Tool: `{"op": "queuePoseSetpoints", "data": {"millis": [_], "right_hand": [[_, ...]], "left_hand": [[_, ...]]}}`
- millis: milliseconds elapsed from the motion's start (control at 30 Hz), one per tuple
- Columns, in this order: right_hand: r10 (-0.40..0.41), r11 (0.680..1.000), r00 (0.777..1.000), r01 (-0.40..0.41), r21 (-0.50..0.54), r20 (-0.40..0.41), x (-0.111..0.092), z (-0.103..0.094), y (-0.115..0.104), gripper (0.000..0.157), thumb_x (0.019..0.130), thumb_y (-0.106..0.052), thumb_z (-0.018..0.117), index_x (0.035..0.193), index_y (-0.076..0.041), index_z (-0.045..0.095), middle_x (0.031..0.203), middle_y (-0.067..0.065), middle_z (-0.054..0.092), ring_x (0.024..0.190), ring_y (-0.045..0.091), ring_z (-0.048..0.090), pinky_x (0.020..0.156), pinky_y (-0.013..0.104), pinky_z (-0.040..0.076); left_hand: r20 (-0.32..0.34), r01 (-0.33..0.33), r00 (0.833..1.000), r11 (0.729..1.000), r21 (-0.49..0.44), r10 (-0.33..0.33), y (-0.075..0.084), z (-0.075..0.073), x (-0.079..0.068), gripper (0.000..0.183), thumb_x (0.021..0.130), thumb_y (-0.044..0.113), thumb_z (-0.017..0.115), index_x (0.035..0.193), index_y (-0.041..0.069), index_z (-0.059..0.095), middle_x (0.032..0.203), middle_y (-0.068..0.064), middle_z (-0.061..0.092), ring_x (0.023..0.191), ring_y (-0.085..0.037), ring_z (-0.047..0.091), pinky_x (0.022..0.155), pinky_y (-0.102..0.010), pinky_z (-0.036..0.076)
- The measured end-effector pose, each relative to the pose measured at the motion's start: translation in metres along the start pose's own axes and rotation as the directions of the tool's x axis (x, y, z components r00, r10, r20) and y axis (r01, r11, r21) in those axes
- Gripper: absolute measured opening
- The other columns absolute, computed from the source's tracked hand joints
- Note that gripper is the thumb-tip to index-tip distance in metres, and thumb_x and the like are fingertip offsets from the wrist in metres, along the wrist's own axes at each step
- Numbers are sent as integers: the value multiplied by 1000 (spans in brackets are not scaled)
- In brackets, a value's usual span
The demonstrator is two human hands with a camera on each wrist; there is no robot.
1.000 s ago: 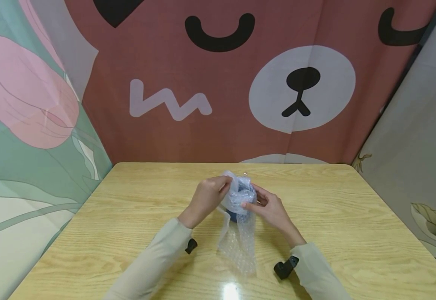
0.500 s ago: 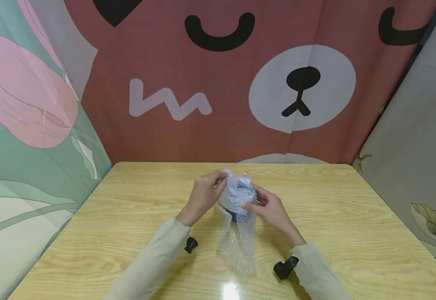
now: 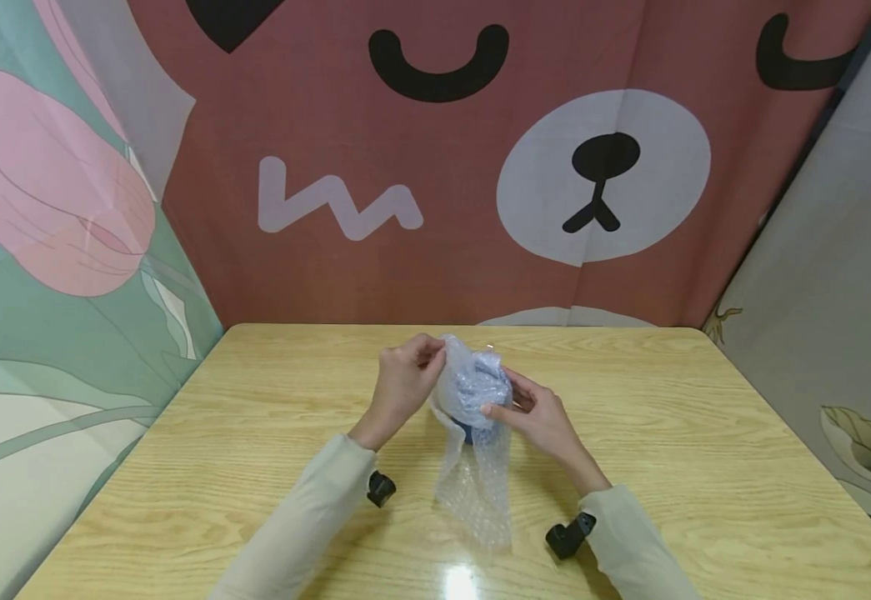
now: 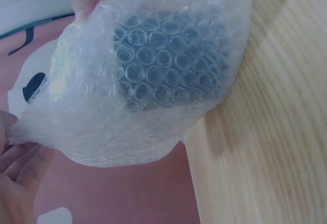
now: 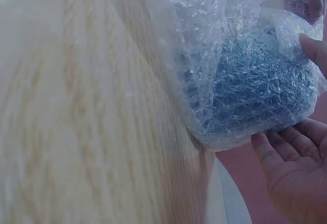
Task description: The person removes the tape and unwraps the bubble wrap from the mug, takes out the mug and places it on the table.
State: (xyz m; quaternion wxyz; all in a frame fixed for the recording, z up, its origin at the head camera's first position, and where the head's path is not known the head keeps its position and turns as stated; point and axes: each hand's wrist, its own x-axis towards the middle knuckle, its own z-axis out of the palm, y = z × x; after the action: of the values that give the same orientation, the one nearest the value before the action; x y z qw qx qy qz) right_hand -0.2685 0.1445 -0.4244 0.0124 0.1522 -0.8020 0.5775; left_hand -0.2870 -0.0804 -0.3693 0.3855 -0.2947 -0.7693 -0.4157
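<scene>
A blue object [image 3: 468,432] stands near the middle of the table, swathed in clear bubble wrap [image 3: 473,387]. Its kind is hidden by the layers; only a dark blue, squat shape shows through. My left hand [image 3: 402,377] pinches an edge of the wrap at the upper left and holds it away from the object. On the other side my right hand [image 3: 545,418] grips the wrapped object, thumb in front and fingers behind, as the right wrist view also shows. A loose tail of wrap hangs from the front and lies toward me on the table.
The wooden table [image 3: 255,392] reaches back to a reddish curtain [image 3: 330,275] with a cartoon bear. Patterned cloths hang at the left and right sides. A small black camera [image 3: 570,535] sits at my right wrist, another at my left.
My left hand has moved left and slightly up, drawing the wrap's edge outward, and the fold over the top has spread. My right hand has stayed in place.
</scene>
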Motion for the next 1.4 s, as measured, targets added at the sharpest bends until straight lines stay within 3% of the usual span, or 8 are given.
{"op": "queuePoseSetpoints", "data": {"millis": [233, 533, 633, 867, 1000, 1100, 1267, 1400], "right_hand": [[-9, 1000, 1000, 9, 7, 6, 0, 0, -1, 79, 83, -34, 78, 149, -10, 39, 148, 14, 40, 129, 31, 44, 99, 42, 42], [-5, 1000, 1000, 5, 3, 5, 0, 1, 0, 80, 83, -35, 78, 149, -12, 39, 148, 14, 39, 130, 32, 44, 99, 43, 42], [-4, 1000, 1000, 4, -1, 4, -1, 1, 1, 79, 83, -35, 78, 149, -13, 40, 149, 14, 39, 130, 32, 43, 99, 43, 42], [-6, 1000, 1000, 6, -5, 1, -2, 1, -1, 78, 83, -36, 78, 148, -13, 41, 148, 14, 40, 129, 33, 44, 99, 43, 43], [-7, 1000, 1000, 7, -13, -4, -1, 1, -1, 79, 83, -36, 78, 148, -12, 41, 147, 15, 41, 128, 32, 45, 98, 42, 43], [-8, 1000, 1000, 8, -11, -3, -1, 1, -1, 79, 83, -36, 78, 148, -12, 41, 147, 15, 40, 129, 32, 45, 98, 42, 43], [-4, 1000, 1000, 4, -11, -6, -1, 0, -1, 79, 83, -36, 78, 148, -12, 41, 147, 14, 40, 129, 32, 45, 98, 42, 43], [0, 1000, 1000, 0, -26, -11, -1, 0, -1, 80, 82, -37, 78, 148, -11, 41, 145, 15, 43, 127, 32, 47, 97, 42, 44]], "left_hand": [[-43, 114, 992, 991, -73, -117, 0, -2, 0, 6, 83, -6, 68, 82, -1, 71, 77, -11, 71, 64, -17, 69, 57, -24, 55], [-70, 257, 961, 955, -148, -269, -2, -3, 1, 4, 84, -3, 70, 80, -3, 70, 79, -11, 71, 71, -19, 70, 63, -25, 56], [-79, 301, 944, 937, -178, -319, -3, -4, 1, 4, 84, -2, 70, 80, -2, 70, 80, -12, 72, 73, -20, 71, 63, -25, 56], [-79, 428, 886, 870, -244, -457, -4, -6, 2, 5, 83, 2, 71, 80, -2, 70, 76, -9, 72, 69, -17, 70, 58, -23, 54], [-66, 461, 868, 849, -260, -491, -3, -7, 2, 4, 83, 2, 71, 80, -1, 70, 76, -9, 71, 70, -17, 69, 58, -22, 53], [-53, 451, 876, 853, -264, -480, -3, -8, 2, 3, 84, 2, 70, 83, -1, 70, 79, -9, 72, 73, -18, 70, 62, -23, 55], [-32, 355, 928, 907, -227, -372, -2, -8, 1, 4, 86, -1, 67, 88, -3, 70, 83, -11, 71, 77, -19, 70, 68, -26, 56], [-15, 304, 949, 930, -205, -314, 2, -9, 1, 6, 85, -3, 66, 90, -4, 69, 86, -13, 71, 79, -21, 70, 70, -27, 56]]}}
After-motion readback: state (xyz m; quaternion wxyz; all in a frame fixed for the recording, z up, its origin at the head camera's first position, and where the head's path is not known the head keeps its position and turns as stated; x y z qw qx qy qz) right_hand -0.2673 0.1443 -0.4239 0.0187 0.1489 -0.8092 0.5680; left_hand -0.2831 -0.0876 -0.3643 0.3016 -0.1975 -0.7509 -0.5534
